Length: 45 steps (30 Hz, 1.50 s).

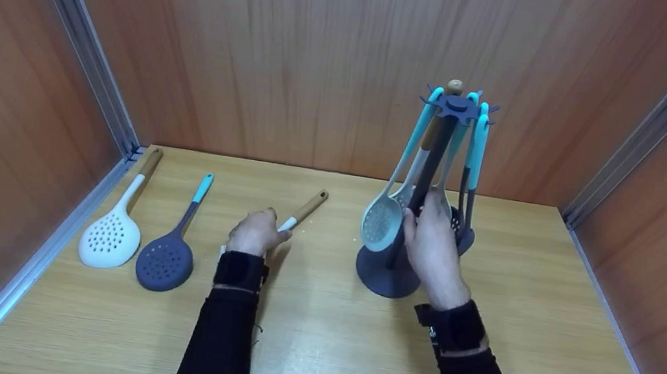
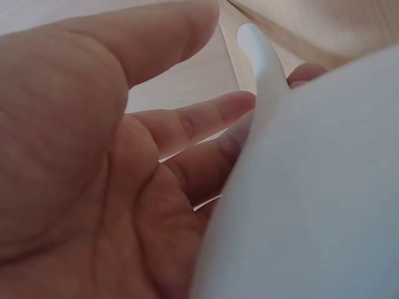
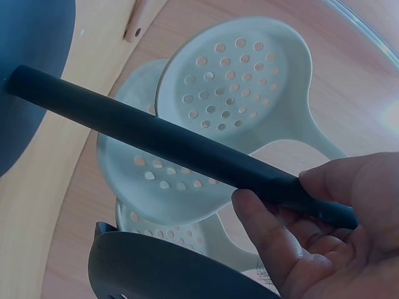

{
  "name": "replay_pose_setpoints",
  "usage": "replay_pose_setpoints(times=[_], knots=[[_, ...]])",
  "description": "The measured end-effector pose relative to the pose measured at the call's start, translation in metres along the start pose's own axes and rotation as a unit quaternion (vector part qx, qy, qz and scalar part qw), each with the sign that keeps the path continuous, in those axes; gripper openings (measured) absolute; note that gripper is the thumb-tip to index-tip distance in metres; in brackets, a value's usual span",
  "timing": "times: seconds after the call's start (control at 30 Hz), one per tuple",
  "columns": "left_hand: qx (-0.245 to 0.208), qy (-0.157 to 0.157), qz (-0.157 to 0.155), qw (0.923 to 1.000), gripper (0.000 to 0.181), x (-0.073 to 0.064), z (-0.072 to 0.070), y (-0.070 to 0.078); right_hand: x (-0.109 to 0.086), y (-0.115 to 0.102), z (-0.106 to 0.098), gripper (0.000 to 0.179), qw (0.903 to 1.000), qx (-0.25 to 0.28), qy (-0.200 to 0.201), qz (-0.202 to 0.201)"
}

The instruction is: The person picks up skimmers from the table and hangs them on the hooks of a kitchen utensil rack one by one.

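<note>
My left hand [image 1: 254, 230] is over a white utensil with a wooden handle [image 1: 310, 206], which lies on the table. In the left wrist view the utensil's smooth white head [image 2: 312, 187] fills the right side. My fingers [image 2: 199, 121] reach behind its neck, while the thumb stays apart from it; the head's kind cannot be told. My right hand [image 1: 433, 246] grips the dark post [image 3: 156, 140] of a utensil stand [image 1: 387, 279], thumb and fingers curled round it. Pale perforated skimmers [image 3: 234, 81] and dark utensils [image 1: 465, 240] hang from the stand, mostly by turquoise handles.
To the left on the table [image 1: 310, 353] lie a white slotted turner [image 1: 110, 240] with a wooden handle and a dark slotted turner [image 1: 164, 261] with a turquoise handle. Wood-grain panels [image 1: 325, 62] enclose the table at the back and both sides.
</note>
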<state>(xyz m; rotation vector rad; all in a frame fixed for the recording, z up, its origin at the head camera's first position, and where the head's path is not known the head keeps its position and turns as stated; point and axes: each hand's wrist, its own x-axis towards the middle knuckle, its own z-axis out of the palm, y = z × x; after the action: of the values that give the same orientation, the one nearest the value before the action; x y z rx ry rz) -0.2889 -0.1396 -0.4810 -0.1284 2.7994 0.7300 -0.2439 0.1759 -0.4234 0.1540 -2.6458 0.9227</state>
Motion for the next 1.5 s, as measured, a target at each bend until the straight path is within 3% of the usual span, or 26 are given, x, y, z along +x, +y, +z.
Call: replay_pose_setpoints(times=[0.2,0.5,0.8,1.17,1.5], knots=[[-0.005,-0.019,0.016,0.9997,0.058,-0.002,0.000,0.001,0.000,0.000,-0.001,0.046,0.9999,0.004,-0.006,0.007],[-0.005,-0.023,0.041,0.9989,0.053,-0.003,0.002,0.003,0.000,0.001,-0.001,0.045,0.9999,0.010,0.000,-0.001],[0.000,-0.030,0.048,0.9984,0.047,-0.003,0.002,0.007,-0.002,0.003,0.002,0.044,0.9983,-0.004,0.031,-0.049],[-0.017,0.020,0.085,0.9961,0.029,-0.003,0.001,0.012,-0.001,0.003,0.002,0.043,0.9992,-0.002,0.021,-0.034],[-0.028,0.058,0.122,0.9905,0.028,-0.002,-0.003,0.018,0.000,0.002,0.000,0.044,0.9999,0.005,0.009,-0.013]])
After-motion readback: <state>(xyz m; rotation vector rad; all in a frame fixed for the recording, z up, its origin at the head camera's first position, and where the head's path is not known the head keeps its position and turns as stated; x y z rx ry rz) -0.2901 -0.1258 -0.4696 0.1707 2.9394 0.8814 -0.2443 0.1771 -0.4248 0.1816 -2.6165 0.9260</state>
